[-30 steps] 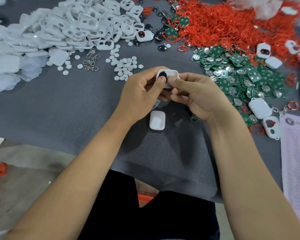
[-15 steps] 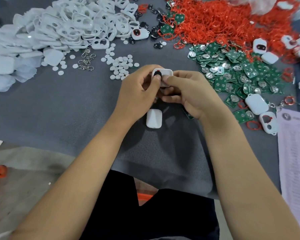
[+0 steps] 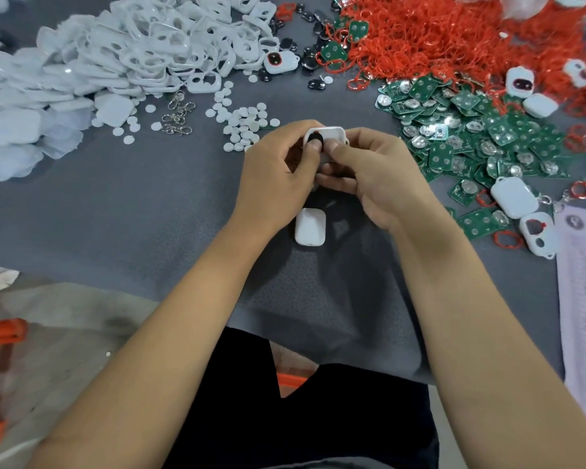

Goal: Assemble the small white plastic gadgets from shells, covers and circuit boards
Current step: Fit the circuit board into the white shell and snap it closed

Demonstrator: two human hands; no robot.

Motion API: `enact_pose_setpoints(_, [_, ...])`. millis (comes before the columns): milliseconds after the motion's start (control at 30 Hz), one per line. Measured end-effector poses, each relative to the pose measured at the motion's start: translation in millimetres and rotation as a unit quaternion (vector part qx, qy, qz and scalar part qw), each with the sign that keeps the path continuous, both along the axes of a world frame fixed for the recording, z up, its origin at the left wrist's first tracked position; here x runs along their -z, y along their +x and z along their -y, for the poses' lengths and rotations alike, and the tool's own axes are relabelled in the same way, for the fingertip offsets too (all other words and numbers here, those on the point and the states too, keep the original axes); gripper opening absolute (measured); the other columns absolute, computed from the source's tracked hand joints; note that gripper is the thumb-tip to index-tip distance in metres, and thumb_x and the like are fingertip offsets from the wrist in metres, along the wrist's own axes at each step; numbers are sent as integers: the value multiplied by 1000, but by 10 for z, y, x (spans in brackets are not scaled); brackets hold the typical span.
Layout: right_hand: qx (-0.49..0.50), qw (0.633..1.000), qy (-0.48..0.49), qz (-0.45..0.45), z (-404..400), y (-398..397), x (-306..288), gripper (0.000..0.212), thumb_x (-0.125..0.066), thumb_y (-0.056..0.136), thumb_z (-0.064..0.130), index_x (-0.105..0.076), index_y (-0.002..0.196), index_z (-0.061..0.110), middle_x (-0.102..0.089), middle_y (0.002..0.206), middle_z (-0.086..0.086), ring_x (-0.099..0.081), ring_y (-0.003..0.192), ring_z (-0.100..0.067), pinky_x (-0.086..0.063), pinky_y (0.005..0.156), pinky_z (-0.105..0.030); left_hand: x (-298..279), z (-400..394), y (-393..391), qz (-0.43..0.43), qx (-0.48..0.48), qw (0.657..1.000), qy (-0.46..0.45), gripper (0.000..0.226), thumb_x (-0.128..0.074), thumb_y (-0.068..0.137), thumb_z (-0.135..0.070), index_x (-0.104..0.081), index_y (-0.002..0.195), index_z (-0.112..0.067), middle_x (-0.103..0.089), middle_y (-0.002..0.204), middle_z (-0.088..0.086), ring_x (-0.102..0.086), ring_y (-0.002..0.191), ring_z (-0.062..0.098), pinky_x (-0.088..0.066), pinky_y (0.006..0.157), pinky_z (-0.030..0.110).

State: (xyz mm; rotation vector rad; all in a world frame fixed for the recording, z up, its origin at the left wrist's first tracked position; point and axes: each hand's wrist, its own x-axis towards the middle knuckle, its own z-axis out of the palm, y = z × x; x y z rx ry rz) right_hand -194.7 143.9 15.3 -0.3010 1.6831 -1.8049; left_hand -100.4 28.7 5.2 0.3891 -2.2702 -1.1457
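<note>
Gadget shell [image 3: 329, 138] was held above the grey table [image 3: 115, 211] between both hands; the left hand [image 3: 278, 174] was curled round its left edge, thumb pressed on a black button [image 3: 315, 141], while the right hand [image 3: 379, 177] pinched its right side. It was judged light, rigid and smooth, best gripped by the edges, with thin walls liable to crack if forced. A white cover [image 3: 310, 227] lay just below the hands. No containers were seen; circuit boards [image 3: 471, 140], white shells [image 3: 142, 45] and red rings [image 3: 454, 32] lay in loose heaps.
</note>
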Motion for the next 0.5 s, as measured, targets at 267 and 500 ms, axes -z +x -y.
enact_pose_setpoints(267, [-1, 997, -35, -69, 13, 15, -3, 13, -68, 98, 3, -71, 111, 3, -75, 82, -7, -72, 71, -15, -62, 70, -28, -6, 42, 14, -8, -15, 993, 118, 20, -59, 103, -11, -74, 116, -8, -76, 103, 1, -72, 95, 13, -59, 89, 39])
enact_pose_setpoints(500, [-7, 997, -63, -50, -3, 10, -9, 25, -69, 97, 3, -64, 122, 3, -75, 88, -9, -73, 75, -20, -61, 68, -29, 22, 125, -2, 11, 16, 977, 214, 22, -57, 104, -13, -74, 115, -6, -77, 104, 11, -73, 97, 23, -62, 87, 41])
